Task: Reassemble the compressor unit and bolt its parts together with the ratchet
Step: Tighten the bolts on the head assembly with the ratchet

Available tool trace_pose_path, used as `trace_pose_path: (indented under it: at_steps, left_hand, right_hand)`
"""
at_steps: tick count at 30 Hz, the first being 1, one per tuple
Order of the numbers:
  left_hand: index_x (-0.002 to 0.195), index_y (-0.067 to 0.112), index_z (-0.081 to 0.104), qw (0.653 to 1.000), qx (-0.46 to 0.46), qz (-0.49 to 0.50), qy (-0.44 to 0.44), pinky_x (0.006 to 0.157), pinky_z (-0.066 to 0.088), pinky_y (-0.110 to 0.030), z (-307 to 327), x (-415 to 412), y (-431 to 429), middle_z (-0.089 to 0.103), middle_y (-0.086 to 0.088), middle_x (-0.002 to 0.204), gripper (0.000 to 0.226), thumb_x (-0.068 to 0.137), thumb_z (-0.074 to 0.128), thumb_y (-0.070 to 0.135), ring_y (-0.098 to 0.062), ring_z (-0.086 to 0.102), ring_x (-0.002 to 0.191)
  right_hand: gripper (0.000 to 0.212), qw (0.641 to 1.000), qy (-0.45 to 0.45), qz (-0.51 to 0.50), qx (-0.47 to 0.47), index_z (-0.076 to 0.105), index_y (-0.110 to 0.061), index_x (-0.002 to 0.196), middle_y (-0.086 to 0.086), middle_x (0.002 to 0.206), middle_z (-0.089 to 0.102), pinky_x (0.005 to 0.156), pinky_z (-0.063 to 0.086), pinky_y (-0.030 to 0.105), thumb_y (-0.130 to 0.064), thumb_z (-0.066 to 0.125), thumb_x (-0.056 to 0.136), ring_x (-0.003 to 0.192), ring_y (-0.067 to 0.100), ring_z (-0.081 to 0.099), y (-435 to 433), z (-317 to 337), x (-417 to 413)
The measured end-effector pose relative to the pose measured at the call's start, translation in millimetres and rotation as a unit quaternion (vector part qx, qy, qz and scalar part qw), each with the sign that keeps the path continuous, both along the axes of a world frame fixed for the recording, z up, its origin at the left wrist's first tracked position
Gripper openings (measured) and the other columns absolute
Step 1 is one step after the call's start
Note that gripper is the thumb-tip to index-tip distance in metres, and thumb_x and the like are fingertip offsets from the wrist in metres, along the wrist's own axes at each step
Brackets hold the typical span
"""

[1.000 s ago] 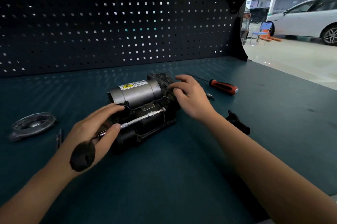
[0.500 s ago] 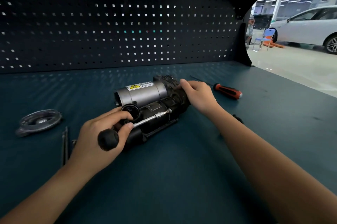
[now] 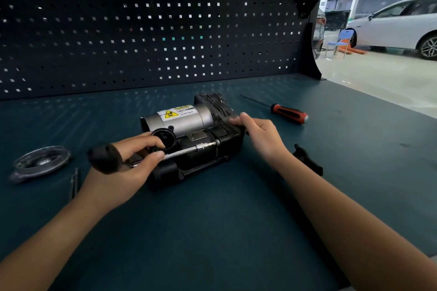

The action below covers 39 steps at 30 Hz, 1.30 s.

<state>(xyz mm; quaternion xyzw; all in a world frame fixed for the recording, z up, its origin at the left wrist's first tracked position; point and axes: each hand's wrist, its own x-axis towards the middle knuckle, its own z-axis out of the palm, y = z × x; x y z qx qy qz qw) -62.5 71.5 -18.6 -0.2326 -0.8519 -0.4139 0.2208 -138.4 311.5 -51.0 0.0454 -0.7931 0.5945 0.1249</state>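
The compressor (image 3: 186,122) is laid near the middle of the bench (image 3: 212,224). The ratchet (image 3: 184,150) is gripped by the left hand (image 3: 127,167), with fingers and thumb curled round its handle and its tip set against the compressor's front. The compressor's right end is clasped by the right hand (image 3: 260,135), with thumb and fingers closed on it. A screwdriver (image 3: 289,112) is seen beyond.

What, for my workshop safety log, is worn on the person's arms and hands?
Nothing is visible. The left hand and right hand are bare, with no gloves, and no rings show. The left forearm and right forearm are bare as far as the frame edge, with no sleeves, watch or wristband in view.
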Motion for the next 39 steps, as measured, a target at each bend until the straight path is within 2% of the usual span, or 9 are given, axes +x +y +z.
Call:
trace_pose_path:
  at_steps: [2,6,10,19,25,28,31,34,39]
  left_hand:
    - [0.071,0.064,0.059,1.0,0.005,0.002,0.007,0.069,0.036,0.003,-4,-5,-5,0.061,0.012,0.079,0.066,0.08,0.065,-0.001,0.017,0.053,0.069]
    - [0.069,0.039,0.067,0.999,0.034,0.037,0.004,0.059,0.037,-0.002,-17,-13,-9,0.063,0.001,0.07,0.042,0.08,0.067,-0.002,0.004,0.052,0.057]
    - [0.078,0.031,0.063,0.997,0.052,0.047,0.016,0.061,0.039,-0.002,-24,-15,-6,0.063,-0.006,0.072,0.036,0.08,0.065,-0.005,-0.001,0.052,0.062]
    - [0.094,0.043,0.058,0.996,0.074,0.053,-0.008,0.072,0.044,-0.005,-28,-14,-12,0.066,0.004,0.088,0.035,0.088,0.058,0.008,0.007,0.058,0.075]
    - [0.085,0.036,0.054,0.989,0.046,0.123,0.073,0.067,0.036,0.003,-29,-12,-12,0.062,0.012,0.08,0.026,0.092,0.052,0.011,0.017,0.053,0.072]
    - [0.079,0.024,0.059,0.98,0.083,0.174,0.038,0.053,0.036,-0.006,-34,-19,-19,0.057,0.004,0.062,0.021,0.096,0.047,0.019,0.005,0.053,0.054]
    - [0.07,0.021,0.056,0.965,0.167,0.2,-0.022,0.048,0.04,-0.025,-36,-26,-23,0.056,-0.012,0.057,0.031,0.098,0.043,0.028,-0.004,0.048,0.037]
    - [0.065,0.016,0.051,0.953,0.217,0.198,-0.073,0.04,0.035,-0.021,-36,-27,-22,0.053,-0.014,0.054,0.038,0.097,0.042,0.034,-0.005,0.042,0.031]
    - [0.06,0.012,0.041,0.929,0.294,0.173,-0.141,0.03,0.029,-0.016,-37,-25,-21,0.053,-0.001,0.039,0.044,0.097,0.042,0.037,-0.004,0.037,0.028]
  right_hand:
    - [0.034,1.0,-0.001,0.004,0.007,0.072,-0.03,0.099,0.024,0.117,0.059,0.074,0.038,0.006,-0.039,0.039,0.098,0.103,0.018,0.061,0,0,1]
    - [0.033,1.0,-0.003,0.016,-0.021,0.07,-0.037,0.087,-0.008,0.108,0.067,0.098,0.04,0.023,-0.037,0.038,0.098,0.109,0.005,0.055,0,2,6]
    - [0.031,0.996,-0.01,0.029,-0.078,0.064,-0.028,0.103,-0.015,0.097,0.069,0.106,0.035,0.031,-0.032,0.033,0.1,0.106,-0.003,0.056,1,5,9]
    - [0.028,0.993,-0.01,0.022,-0.114,0.054,-0.016,0.122,-0.011,0.094,0.069,0.085,0.041,0.014,-0.017,0.038,0.099,0.082,-0.016,0.06,3,5,10]
    - [0.036,0.988,0.087,-0.081,0.1,0.057,-0.013,0.125,-0.002,0.116,0.064,0.071,0.039,0.004,-0.006,0.045,0.092,0.088,0.007,0.061,4,0,13]
    - [0.03,0.979,0.082,-0.15,0.111,0.061,-0.012,0.117,0.001,0.108,0.063,0.078,0.039,0.017,-0.008,0.048,0.09,0.096,0.013,0.057,6,-1,10]
    - [0.017,0.982,0.04,-0.17,0.069,0.066,-0.015,0.092,-0.004,0.083,0.062,0.059,0.04,0.016,-0.012,0.05,0.088,0.074,0.009,0.056,7,3,10]
    - [0.024,0.99,-0.057,-0.087,0.095,0.062,-0.015,0.063,-0.001,0.062,0.062,0.055,0.046,0.022,-0.015,0.054,0.085,0.059,0.013,0.057,0,4,11]
    - [0.025,0.99,-0.135,-0.016,-0.026,0.063,-0.01,0.062,-0.002,0.052,0.061,0.04,0.04,0.015,-0.014,0.059,0.086,0.041,0.006,0.053,-13,3,18]
